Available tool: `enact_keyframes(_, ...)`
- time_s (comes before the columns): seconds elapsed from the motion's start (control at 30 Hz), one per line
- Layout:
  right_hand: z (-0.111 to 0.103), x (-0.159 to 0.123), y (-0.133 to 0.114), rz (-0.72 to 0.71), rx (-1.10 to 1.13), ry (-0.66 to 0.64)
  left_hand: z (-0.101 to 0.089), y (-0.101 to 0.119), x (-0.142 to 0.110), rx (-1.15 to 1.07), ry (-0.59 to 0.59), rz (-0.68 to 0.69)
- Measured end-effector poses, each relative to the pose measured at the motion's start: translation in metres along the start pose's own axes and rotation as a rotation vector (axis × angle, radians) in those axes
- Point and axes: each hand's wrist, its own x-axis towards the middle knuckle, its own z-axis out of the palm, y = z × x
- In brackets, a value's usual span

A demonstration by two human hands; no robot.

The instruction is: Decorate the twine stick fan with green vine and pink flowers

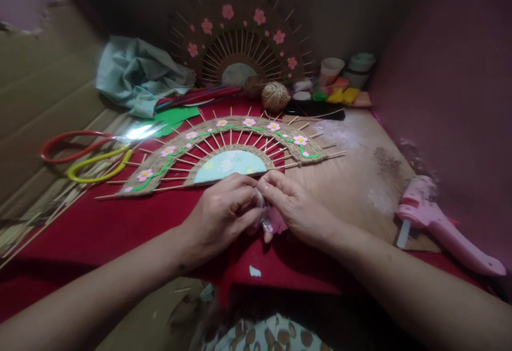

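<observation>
Close together at the near side of the table, my left hand [226,207] and my right hand [300,207] both pinch a small plastic packet of pink material [277,220]. Clear, crinkled film shows between the fingers; the fingers hide much of it. Just beyond lies a fan-shaped craft piece [229,165] of thin sticks woven with twine. Pink flowers and a green vine line decorate its outer band, and pale blue fabric fills its inner half circle. The knuckles are close to its lower edge; I cannot tell whether they touch it.
Scissors [102,151] and loose sticks [52,212] lie left. A pink glue gun [444,228] rests right. Behind are a larger fan [242,20], a twine ball [275,96], coloured packets [344,95], a cup [331,68] and blue cloth [138,68]. Red cloth [120,233] covers the table's near side.
</observation>
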Motion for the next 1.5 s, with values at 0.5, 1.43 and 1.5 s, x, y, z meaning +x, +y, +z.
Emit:
enact_keyframes(0.5,-0.010,0.007,0.010,0.021,0.257,-0.128,-0.013,-0.001,0.001,0.018,-0.009,-0.039)
enact_keyframes(1.43,-0.010,0.006,0.009,-0.006,0.260,-0.231,-0.012,-0.001,0.005,-0.229,-0.115,-0.230)
enact_keyframes(1.5,-0.009,0.005,0.008,-0.012,0.232,-0.219,-0.011,-0.002,0.004,-0.220,-0.093,-0.227)
